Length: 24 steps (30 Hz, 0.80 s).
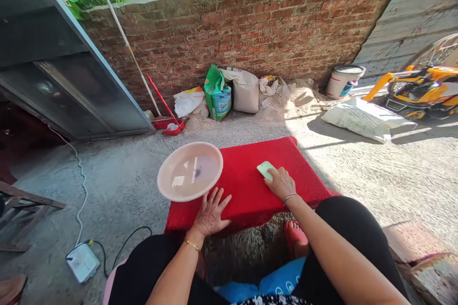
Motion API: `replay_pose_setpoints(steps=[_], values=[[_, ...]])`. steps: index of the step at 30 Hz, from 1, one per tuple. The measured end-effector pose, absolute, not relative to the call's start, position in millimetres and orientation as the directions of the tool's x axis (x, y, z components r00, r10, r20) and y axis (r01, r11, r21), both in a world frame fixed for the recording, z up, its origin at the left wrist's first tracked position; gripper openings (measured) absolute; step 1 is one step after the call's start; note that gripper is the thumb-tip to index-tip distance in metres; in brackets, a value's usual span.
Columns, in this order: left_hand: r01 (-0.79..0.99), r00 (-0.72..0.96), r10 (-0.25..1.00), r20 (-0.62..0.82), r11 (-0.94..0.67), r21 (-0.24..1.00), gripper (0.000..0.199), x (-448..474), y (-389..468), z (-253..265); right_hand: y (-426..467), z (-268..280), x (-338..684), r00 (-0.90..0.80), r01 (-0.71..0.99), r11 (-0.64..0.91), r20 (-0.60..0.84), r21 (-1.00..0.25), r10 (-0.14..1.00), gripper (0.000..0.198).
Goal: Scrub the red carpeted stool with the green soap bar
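Two hands on fuzzy red mat: left hand flat, open; right hand grips rounded green block.

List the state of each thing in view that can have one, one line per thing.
left hand: flat, palm down on the red mat
right hand: pressing on the green brush
green brush: lying on the mat, partly under the fingers
red mat: spread on the ground
pink basin: upright, holding some water
white bucket: upright by the wall
green sack: standing, top open
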<state>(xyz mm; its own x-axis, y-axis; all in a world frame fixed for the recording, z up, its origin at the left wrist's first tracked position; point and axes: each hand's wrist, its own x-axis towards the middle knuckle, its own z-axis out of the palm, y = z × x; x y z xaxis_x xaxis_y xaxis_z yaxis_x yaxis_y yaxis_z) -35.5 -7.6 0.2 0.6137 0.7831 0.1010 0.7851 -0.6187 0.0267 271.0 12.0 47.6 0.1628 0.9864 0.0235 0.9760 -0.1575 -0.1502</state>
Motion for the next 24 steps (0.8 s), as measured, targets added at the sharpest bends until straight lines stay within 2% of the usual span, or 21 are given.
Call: replay_pose_setpoints(steps=[3, 6, 8, 11, 13, 15, 18, 21, 24], values=[[0.785, 0.614, 0.783, 0.105, -0.619, 0.031, 0.085, -36, -7, 0, 15, 53, 308, 0.4, 0.904, -0.397, -0.011, -0.16, 0.916, 0.041], [0.786, 0.611, 0.784, 0.107, -0.617, 0.031, 0.084, -35, -7, 0, 15, 53, 308, 0.43, 0.873, -0.417, -0.004, -0.253, 0.903, 0.042], [0.786, 0.613, 0.784, 0.098, -0.617, 0.029, 0.084, -35, -7, 1, 14, 50, 287, 0.318, 0.891, -0.284, 0.039, -0.354, 0.947, 0.046], [0.786, 0.615, 0.785, 0.07, -0.618, 0.022, 0.086, -34, -7, 3, 10, 42, 239, 0.042, 0.886, 0.023, 0.129, -0.462, 0.991, 0.052], [0.787, 0.615, 0.787, 0.053, -0.617, 0.021, 0.087, -35, -7, 4, 6, 39, 212, -0.113, 0.862, 0.171, 0.149, -0.478, 0.982, 0.052], [0.789, 0.612, 0.789, 0.041, -0.614, 0.025, 0.088, -35, -8, 5, 2, 38, 200, -0.194, 0.862, 0.229, 0.122, -0.451, 0.973, 0.047], [0.79, 0.609, 0.792, 0.043, -0.611, 0.048, 0.088, -37, -7, 2, 3, 41, 217, -0.134, 0.928, 0.135, 0.025, -0.347, 0.991, 0.04], [0.786, 0.611, 0.789, 0.061, -0.614, 0.071, 0.088, -38, -7, -3, 9, 49, 260, 0.108, 0.972, -0.117, -0.053, -0.202, 0.993, 0.043], [0.788, 0.608, 0.792, 0.066, -0.611, 0.071, 0.087, -37, -8, -6, 14, 60, 298, 0.337, 0.929, -0.35, -0.118, -0.122, 0.934, 0.047]])
